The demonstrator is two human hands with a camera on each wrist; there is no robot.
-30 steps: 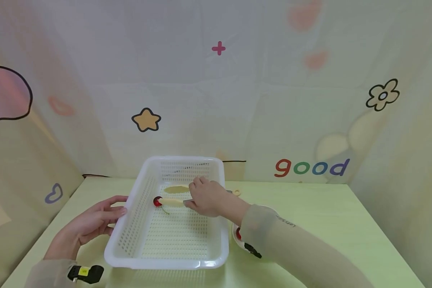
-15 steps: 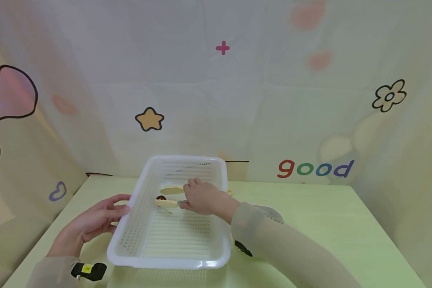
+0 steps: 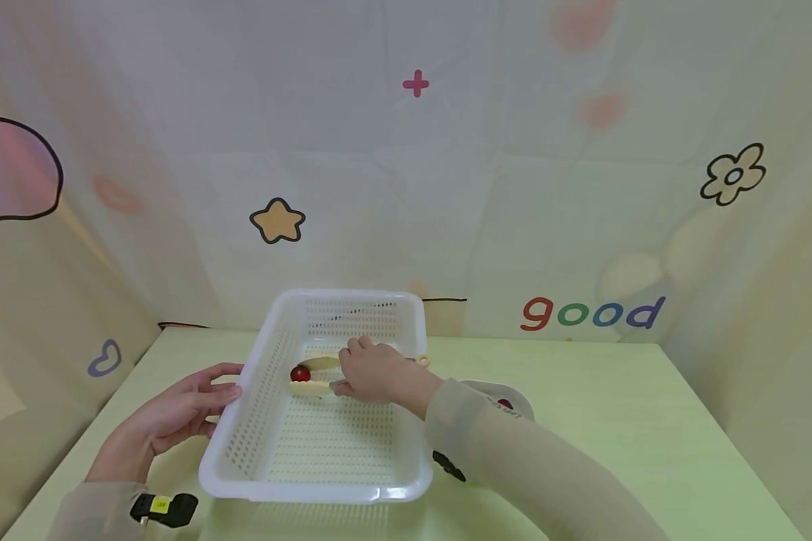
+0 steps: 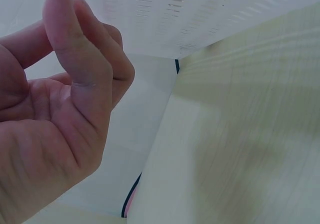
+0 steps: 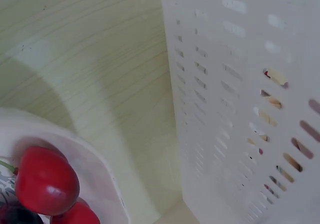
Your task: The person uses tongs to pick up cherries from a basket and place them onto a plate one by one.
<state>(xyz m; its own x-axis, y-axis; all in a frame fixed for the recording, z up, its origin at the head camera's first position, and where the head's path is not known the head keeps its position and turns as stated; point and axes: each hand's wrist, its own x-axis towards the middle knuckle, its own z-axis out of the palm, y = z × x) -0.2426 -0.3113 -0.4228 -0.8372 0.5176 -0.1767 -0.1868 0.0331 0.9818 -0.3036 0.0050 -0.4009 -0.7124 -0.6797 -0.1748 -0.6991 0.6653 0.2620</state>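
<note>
My right hand reaches into a white perforated plastic basket and grips a pair of tongs with cream-coloured tips. Between those tips sits a red cherry, near the basket's floor; whether both tips touch it is hard to tell. At the basket's left side, my left hand holds the rim, its fingers bent in the left wrist view. Right of the basket stands a white bowl with several cherries, partly hidden by my right forearm in the head view.
A pale wood-grain table carries the basket and bowl. Printed curtain closes off the back and both sides. The tongs' ring end sticks out near the basket's right rim.
The tongs have shifted slightly left, and their tips now lie on either side of the cherry. My right hand moved left with them. My left hand stays at the rim.
</note>
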